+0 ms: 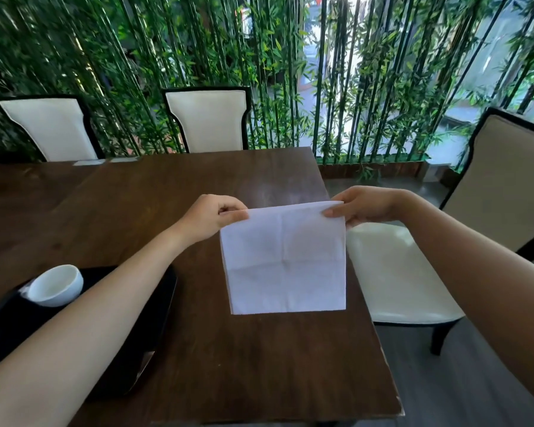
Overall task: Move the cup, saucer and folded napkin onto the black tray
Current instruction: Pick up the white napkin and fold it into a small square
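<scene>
Napkin [282, 257] pinched by both hands, apparently blank; cup [55, 285] on tray [154, 318].

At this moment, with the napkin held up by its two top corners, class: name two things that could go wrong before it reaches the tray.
1. The napkin hangs open between the left hand and right hand; it may reach the tray unfolded or creased.
2. The left forearm lies over the tray beside the cup; swinging across might knock it.
</scene>
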A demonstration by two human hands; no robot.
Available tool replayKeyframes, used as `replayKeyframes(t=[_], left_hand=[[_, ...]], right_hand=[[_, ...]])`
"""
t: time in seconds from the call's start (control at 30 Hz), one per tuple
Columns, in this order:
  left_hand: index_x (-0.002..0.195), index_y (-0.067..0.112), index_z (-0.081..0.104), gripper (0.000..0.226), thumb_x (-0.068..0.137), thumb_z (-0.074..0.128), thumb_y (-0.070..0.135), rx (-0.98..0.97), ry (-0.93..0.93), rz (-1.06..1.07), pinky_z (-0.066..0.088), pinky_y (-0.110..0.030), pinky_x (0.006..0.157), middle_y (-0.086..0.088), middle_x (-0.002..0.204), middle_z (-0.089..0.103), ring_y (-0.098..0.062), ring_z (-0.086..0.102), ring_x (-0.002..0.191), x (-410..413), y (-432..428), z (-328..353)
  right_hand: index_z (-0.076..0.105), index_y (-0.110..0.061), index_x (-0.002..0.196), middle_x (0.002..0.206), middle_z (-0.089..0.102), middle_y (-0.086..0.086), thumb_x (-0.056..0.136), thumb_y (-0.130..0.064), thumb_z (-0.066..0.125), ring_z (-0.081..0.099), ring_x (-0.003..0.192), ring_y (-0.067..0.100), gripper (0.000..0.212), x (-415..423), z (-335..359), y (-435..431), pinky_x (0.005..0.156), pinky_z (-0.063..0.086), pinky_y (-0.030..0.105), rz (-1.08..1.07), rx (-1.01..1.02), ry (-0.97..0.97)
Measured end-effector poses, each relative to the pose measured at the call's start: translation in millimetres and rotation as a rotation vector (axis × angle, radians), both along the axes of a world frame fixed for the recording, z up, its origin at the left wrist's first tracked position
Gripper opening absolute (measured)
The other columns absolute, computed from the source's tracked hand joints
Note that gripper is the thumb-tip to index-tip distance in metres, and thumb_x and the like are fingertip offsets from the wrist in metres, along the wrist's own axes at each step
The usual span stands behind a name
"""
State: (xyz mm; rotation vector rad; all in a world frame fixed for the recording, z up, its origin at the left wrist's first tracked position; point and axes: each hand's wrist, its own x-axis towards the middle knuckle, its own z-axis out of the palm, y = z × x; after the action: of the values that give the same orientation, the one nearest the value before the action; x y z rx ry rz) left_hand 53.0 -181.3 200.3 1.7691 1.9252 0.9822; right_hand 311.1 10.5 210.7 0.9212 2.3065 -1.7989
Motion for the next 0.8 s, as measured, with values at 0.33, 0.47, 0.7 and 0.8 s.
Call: replayKeyframes(t=[0.33, 0.47, 0.7, 0.8], left_hand=[[0.091, 0.016, 0.071, 0.016, 0.082, 0.068, 0.029, -0.335, 0.407, -0.016, 0.047, -0.026, 0.064, -0.001, 0.092, 0.068, -0.010, 0.058, 0.076, -17.6, 49.7, -21.6], [0.090, 0.020, 0.069, 0.014, 0.088, 0.057, 0.027, -0.231, 0.661, 0.098, 0.038, -0.031, 0.065, -0.004, 0.097, 0.069, -0.027, 0.060, 0.092, -12.8, 57.6, -39.4], [0.058, 0.012, 0.064, 0.023, 0.050, 0.083, 0.003, -0.061, 0.952, -0.055, 0.042, -0.025, 0.036, -0.005, 0.050, 0.061, -0.025, 0.059, 0.045, 27.7, -11.8, -121.7], [0.062, 0.014, 0.065, 0.025, 0.049, 0.082, 0.000, -0.101, 0.882, -0.073, 0.045, -0.025, 0.040, -0.002, 0.053, 0.062, -0.021, 0.060, 0.048, 41.4, -39.7, -159.9]], right_hand=[[0.067, 0.007, 0.100, 0.087, 0.066, 0.022, 0.083, -0.019, 0.068, 0.058, 0.066, 0.016, 0.031, -23.0, -35.8, 24.9, 0.062, 0.050, 0.023, -0.071, 0.555, -0.221], [0.071, -0.001, 0.083, 0.078, 0.068, 0.018, 0.082, -0.020, 0.068, 0.061, 0.078, 0.032, 0.020, -28.0, -57.5, 23.8, 0.064, 0.040, 0.031, -0.160, 0.936, -0.114], [0.074, 0.001, 0.087, 0.090, 0.072, 0.022, 0.080, -0.007, 0.066, 0.065, 0.087, 0.035, 0.014, 5.4, -134.5, -27.0, 0.078, 0.047, 0.038, -0.090, 0.901, -0.051], [0.075, -0.001, 0.085, 0.088, 0.073, 0.019, 0.081, -0.010, 0.067, 0.063, 0.087, 0.034, 0.013, 23.7, -166.9, -50.3, 0.077, 0.045, 0.034, -0.051, 0.836, -0.059]])
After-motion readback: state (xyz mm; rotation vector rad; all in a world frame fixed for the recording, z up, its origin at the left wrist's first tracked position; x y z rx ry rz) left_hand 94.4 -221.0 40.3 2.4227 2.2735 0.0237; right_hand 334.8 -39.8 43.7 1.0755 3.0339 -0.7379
